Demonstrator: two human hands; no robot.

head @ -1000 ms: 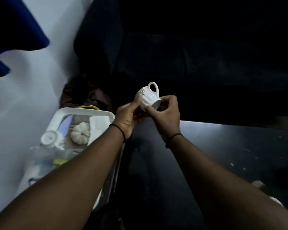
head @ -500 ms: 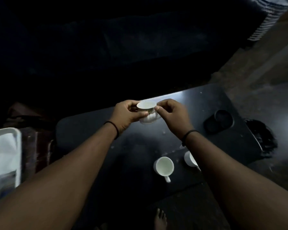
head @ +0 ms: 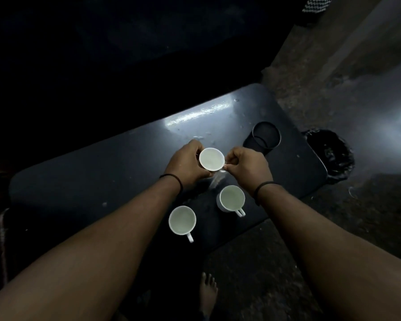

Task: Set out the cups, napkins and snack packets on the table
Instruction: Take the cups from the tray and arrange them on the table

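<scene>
Third cup held upright between both hands: left hand fingers curled round its side, right hand pinching the handle side. Two cups sit nearer than the fingers on the table. Recommend lowering level, releasing only once seated

bare dark table left of the hands, two cups near edge, black holder right

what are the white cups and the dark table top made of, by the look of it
The three small white handled cups, one held by both hands and two standing on the table, look like glazed ceramic or porcelain: smooth, opaque white, thin rims. The dark rounded table top looks glossy, perhaps painted metal, laminate or plastic: it mirrors a bright streak of light. Dim light leaves both open.
</scene>
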